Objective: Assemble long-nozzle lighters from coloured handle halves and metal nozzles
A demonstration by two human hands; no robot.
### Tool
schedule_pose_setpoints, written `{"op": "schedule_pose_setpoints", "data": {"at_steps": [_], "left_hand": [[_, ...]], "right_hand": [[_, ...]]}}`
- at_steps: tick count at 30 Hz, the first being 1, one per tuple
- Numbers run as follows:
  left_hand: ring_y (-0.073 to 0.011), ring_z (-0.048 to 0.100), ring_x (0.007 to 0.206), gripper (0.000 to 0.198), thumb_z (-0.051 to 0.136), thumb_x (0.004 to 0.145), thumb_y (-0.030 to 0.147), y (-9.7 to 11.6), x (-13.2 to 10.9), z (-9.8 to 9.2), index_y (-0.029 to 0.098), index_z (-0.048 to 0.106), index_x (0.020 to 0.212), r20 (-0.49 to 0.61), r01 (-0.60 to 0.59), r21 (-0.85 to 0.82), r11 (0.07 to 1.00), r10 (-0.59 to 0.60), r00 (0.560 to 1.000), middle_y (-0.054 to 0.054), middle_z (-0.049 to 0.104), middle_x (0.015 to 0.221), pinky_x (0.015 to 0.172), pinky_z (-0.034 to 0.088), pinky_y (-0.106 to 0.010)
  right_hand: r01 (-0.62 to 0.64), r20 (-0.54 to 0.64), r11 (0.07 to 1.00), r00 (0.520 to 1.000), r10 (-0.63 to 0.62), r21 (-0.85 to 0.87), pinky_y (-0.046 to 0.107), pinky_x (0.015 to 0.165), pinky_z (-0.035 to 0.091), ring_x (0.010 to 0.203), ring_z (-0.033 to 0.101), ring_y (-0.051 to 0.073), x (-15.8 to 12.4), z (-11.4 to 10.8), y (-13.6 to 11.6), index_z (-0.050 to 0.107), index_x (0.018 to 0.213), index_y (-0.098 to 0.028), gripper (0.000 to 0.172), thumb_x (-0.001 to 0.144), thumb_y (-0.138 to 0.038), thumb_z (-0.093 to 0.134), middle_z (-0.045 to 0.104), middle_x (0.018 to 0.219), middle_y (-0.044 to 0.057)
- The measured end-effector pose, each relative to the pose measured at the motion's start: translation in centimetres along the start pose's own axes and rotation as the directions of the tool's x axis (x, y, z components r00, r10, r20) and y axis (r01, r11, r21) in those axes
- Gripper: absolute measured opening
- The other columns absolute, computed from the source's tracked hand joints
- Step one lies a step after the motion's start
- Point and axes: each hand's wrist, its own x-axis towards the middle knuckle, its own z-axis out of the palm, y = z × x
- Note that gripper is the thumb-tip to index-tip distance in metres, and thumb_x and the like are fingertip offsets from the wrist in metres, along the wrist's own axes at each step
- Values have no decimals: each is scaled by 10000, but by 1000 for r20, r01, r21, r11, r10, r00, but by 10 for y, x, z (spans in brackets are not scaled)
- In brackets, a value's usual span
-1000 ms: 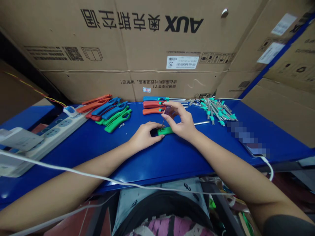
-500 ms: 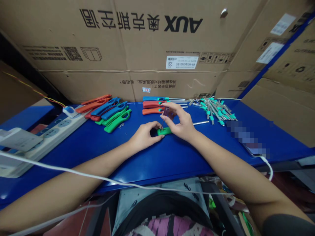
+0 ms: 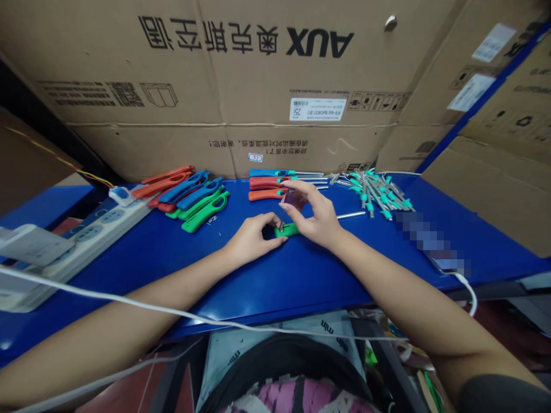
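Note:
A green long-neck lighter (image 3: 290, 229) lies on the blue table with its metal tube (image 3: 350, 215) pointing right. My left hand (image 3: 253, 238) grips the lighter's left end between thumb and fingers. My right hand (image 3: 316, 215) is closed around the dark, see-through handle of a small screwdriver (image 3: 290, 198). The screwdriver stands nearly upright, its tip at the top face of the green handle near my left fingertips. Part of the lighter is hidden under my right hand. Just behind lie blue (image 3: 269, 172), red (image 3: 262, 183) and orange (image 3: 261, 195) lighters in a row.
Empty orange, blue and green handle shells (image 3: 205, 212) are piled at left, beside a white power strip (image 3: 92, 235). Metal tubes with teal ends (image 3: 379, 192) form a heap at right. A phone (image 3: 434, 246) lies at the right edge. A white cable (image 3: 193, 315) crosses in front.

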Motion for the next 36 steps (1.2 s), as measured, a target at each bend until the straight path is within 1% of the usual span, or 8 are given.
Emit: {"op": "schedule_pose_setpoints", "data": {"at_steps": [8,17,20,23,26,30,33,36], "left_hand": [[-171,670,826,176,711,795,286,0,0,0,192,602,897,-7,0,6,1000,0,1000,-6,709,914,822,524,-296],[-187,672,835,183,717,792,300,-1,0,1,192,608,894,0,1,12,1000,-1,1000,-14,711,910,809,517,-310],[-197,684,877,175,716,796,295,-1,0,1,199,609,897,15,10,-9,1000,-10,1000,-15,720,934,834,517,-320],[-198,687,902,165,713,798,286,0,0,1,204,612,899,20,15,-23,1000,-14,1000,-12,724,946,849,516,-321],[-195,685,895,149,713,795,271,0,0,1,206,619,890,14,10,-12,1000,-10,1000,-8,724,936,847,513,-315],[-192,684,890,145,712,794,265,0,0,1,205,629,897,14,-3,-12,1000,3,1000,-9,726,947,845,511,-311],[-190,685,878,143,714,790,257,0,0,1,206,629,894,14,2,-17,1000,-2,1000,-11,729,940,836,515,-309],[-195,688,897,153,715,789,257,1,0,1,208,632,908,17,15,-10,1000,-15,1000,-14,735,965,852,517,-317]], "right_hand": [[50,10,998,999,-50,-40,356,917,579,1048,688,200,0,1,-1,525,1335,-264,399,945,-280,606,679,1240,62],[-15,88,995,996,23,-99,352,817,566,901,663,198,9,-6,-2,592,1233,-237,322,927,-330,623,709,1065,66],[-56,171,997,983,62,-45,341,826,550,975,655,198,20,-12,-7,575,1255,-228,295,968,-283,536,687,1160,84],[-99,308,995,948,85,30,305,768,538,887,667,172,35,-18,-12,574,1226,-199,268,976,-219,480,701,1063,72],[-13,378,998,925,37,-65,325,757,519,819,650,186,44,-23,-11,611,1130,-180,206,938,-235,562,709,982,70],[101,329,963,944,-13,-251,394,811,514,886,643,249,40,-23,-5,646,1081,-169,235,918,-338,630,722,970,107],[57,262,984,965,-12,-166,404,907,513,1010,654,235,31,-18,-4,589,1262,-197,300,996,-296,493,705,1152,112],[-24,218,999,976,29,-26,343,882,533,959,680,182,24,-15,-4,583,1284,-224,303,1017,-259,443,704,1166,76]]}}
